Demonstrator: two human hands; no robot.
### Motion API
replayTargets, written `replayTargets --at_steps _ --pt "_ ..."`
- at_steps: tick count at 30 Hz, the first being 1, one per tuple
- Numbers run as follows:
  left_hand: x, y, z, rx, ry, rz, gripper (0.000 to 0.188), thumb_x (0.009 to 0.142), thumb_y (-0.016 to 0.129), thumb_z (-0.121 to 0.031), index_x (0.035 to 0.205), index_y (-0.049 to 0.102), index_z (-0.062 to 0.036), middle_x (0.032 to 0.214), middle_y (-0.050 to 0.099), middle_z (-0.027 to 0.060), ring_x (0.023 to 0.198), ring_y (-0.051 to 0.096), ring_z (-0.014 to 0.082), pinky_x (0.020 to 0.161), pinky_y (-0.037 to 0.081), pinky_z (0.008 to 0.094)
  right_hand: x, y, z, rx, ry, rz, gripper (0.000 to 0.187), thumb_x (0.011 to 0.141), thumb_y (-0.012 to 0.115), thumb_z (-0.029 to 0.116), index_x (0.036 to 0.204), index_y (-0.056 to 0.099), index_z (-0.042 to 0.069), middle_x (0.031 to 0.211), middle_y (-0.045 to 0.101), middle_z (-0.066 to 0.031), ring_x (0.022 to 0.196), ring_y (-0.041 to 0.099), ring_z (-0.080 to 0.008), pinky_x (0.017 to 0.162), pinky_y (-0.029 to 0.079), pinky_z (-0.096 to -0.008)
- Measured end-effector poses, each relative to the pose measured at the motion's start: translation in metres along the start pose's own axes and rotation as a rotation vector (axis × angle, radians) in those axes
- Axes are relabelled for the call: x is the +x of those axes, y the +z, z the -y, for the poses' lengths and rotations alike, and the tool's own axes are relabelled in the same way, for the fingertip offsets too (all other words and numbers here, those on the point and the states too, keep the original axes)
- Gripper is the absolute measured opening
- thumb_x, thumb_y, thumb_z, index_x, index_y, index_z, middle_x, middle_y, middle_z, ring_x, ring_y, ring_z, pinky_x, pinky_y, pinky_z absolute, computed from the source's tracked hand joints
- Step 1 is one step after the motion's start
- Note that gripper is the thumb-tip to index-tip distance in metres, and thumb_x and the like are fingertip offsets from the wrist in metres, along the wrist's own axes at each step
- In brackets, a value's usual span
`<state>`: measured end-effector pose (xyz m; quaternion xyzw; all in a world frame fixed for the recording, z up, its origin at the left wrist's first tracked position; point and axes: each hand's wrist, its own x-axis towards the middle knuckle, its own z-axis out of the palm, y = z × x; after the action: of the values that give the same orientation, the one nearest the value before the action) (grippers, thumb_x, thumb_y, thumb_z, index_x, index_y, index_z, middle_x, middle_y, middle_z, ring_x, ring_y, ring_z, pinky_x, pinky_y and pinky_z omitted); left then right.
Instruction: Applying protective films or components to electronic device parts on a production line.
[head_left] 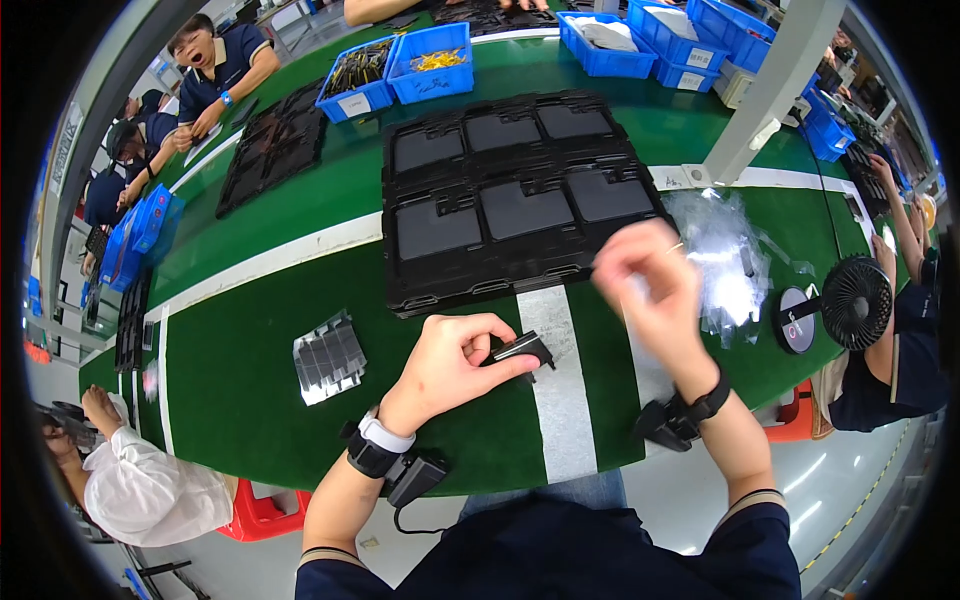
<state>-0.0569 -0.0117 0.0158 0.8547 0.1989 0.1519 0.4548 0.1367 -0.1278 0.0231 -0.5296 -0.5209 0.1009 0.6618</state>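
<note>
Pinching a black plastic part (522, 347) in left hand (447, 362) near the counter's (240, 410) front edge, likely for steadiness, with blurred right hand's (652, 288) grip unclear.

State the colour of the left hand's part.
The part is black, clearest in the head view.

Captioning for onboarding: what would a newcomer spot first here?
The large black compartmented tray dominates the middle of the green tabletop. Nearer the wearer, the left hand pinches a small black part, with the motion-blurred right hand raised to its right. Farther right, a glaring pile of clear plastic pieces lies left of a black fan.
</note>
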Motion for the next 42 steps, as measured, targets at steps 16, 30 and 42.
replayTargets --at_steps 16,30,42 --pt "-0.002 0.006 -0.004 0.192 0.099 0.061 0.015 0.067 0.075 -0.014 0.079 0.068 -0.0079 0.05 0.043 0.001 0.041 0.04 0.0105 0.041 0.033 0.0248 0.073 -0.091 -0.017 -1.026 -0.039 0.275 0.015 0.073 0.066 0.017 0.082 0.063 0.005 0.091 0.057 -0.0122 0.09 0.053 -0.0314 0.08 0.045 -0.0377" --pt "-0.005 0.007 -0.002 0.145 0.103 0.162 0.019 0.066 0.076 -0.016 0.082 0.067 -0.0101 0.045 0.04 -0.0014 0.04 0.042 0.0105 0.042 0.034 0.0246 0.158 -0.045 -0.144 -1.137 0.471 0.334 0.053 0.076 0.064 0.041 0.121 0.047 0.018 0.134 0.031 -0.0234 0.118 0.037 -0.0417 0.096 0.036 -0.0478" --pt "-0.009 0.009 0.0 0.142 0.094 0.129 0.017 0.067 0.075 -0.017 0.08 0.066 -0.0095 0.045 0.039 -0.0009 0.039 0.04 0.0112 0.041 0.033 0.0261 0.084 0.0 -0.014 -0.554 -0.175 0.349 0.02 0.07 0.068 0.014 0.082 0.057 0.002 0.069 0.057 -0.0129 0.068 0.057 -0.0317 0.062 0.046 -0.0381"
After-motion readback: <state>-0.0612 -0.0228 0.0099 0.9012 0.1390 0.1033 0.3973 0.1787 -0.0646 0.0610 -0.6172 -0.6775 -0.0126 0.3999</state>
